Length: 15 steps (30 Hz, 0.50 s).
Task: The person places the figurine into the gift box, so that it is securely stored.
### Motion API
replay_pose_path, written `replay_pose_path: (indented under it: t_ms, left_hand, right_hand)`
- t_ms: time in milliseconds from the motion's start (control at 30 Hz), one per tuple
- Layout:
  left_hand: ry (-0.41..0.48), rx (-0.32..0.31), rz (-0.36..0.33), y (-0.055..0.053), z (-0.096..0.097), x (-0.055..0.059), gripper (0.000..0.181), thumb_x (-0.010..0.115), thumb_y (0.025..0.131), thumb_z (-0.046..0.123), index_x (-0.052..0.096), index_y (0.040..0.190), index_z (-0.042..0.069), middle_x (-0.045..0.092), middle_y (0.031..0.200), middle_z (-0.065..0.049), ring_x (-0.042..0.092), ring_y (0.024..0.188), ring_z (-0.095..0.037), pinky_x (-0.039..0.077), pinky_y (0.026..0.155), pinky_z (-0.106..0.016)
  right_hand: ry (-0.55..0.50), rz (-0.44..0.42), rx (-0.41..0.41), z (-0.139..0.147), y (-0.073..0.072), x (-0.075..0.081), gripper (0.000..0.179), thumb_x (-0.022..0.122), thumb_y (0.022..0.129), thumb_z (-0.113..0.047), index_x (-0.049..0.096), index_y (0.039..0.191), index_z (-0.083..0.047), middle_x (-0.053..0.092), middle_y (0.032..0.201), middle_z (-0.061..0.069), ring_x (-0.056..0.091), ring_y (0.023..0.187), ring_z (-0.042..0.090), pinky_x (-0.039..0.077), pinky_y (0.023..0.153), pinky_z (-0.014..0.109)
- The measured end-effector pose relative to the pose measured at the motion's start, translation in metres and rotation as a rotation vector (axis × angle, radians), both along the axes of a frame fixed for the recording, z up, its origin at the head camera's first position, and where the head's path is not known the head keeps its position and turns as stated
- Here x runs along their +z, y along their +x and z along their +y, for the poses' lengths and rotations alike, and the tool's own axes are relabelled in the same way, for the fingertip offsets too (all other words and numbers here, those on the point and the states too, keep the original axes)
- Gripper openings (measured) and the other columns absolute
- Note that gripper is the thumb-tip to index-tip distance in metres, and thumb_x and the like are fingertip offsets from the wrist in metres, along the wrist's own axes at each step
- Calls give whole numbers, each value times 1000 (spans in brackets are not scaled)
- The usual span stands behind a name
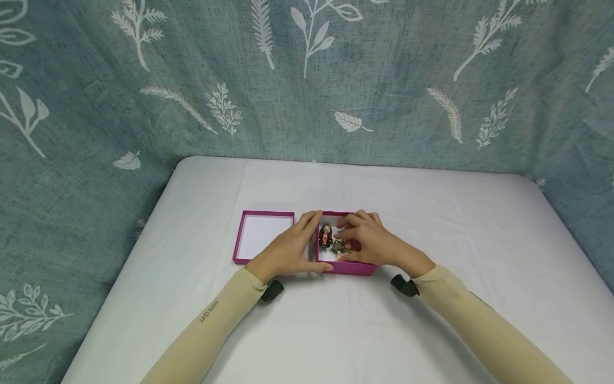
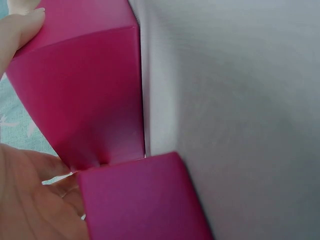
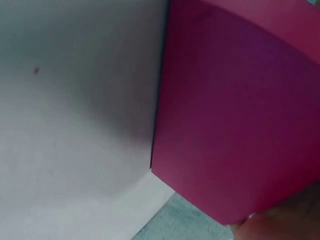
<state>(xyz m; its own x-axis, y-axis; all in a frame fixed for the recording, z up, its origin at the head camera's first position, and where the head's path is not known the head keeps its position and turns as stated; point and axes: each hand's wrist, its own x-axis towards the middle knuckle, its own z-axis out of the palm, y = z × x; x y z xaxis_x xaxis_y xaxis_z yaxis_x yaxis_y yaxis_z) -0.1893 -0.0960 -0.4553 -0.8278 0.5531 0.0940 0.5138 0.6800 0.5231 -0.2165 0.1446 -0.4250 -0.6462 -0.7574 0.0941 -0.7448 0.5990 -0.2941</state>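
Observation:
A magenta box (image 1: pixel 352 268) with a white inside stands uncovered on the white table. My left hand (image 1: pixel 292 246) grips its left end, the thumb along the front wall and the fingertips at the back rim. In the box stands a small figurine (image 1: pixel 325 236) with black hair and dark clothes. My right hand (image 1: pixel 371 240) reaches into the box from the right, its fingers and thumb bent round a small greenish-brown figurine (image 1: pixel 338 248). Something reddish (image 1: pixel 354 244) shows under that palm, mostly hidden. The right wrist view holds mainly the box's wall (image 3: pixel 235 115).
The box's magenta-edged lid (image 1: pixel 264 234) lies left of the box, white inside up, partly behind my left hand. A white cloth covers the table (image 1: pixel 307 330). Behind it hangs a teal curtain (image 1: pixel 393 80) with white leaf prints.

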Motion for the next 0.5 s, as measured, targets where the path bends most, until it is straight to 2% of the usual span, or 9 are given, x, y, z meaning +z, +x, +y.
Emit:
replay_pose_path:
  t_ms: [200, 500]
  left_hand:
    - [2, 7, -11, 1, 1, 0, 120, 73, 73, 68, 9, 159, 12, 18, 162, -2, 38, 141, -23, 42, 110, -42]
    - [5, 11, -25, 1, 2, 0, 120, 72, 73, 70, 8, 159, 14, 17, 162, -1, 37, 142, -24, 42, 110, -44]
  right_hand:
    - [-76, 21, 24, 6, -2, 4, 44, 85, 75, -34, 75, 110, -10, 63, 123, 10, 49, 116, 28, 34, 93, 54]
    - [-75, 6, 15, 6, 1, 11, 46, 84, 76, -35, 74, 112, -8, 62, 124, 10, 48, 117, 28, 34, 95, 54]
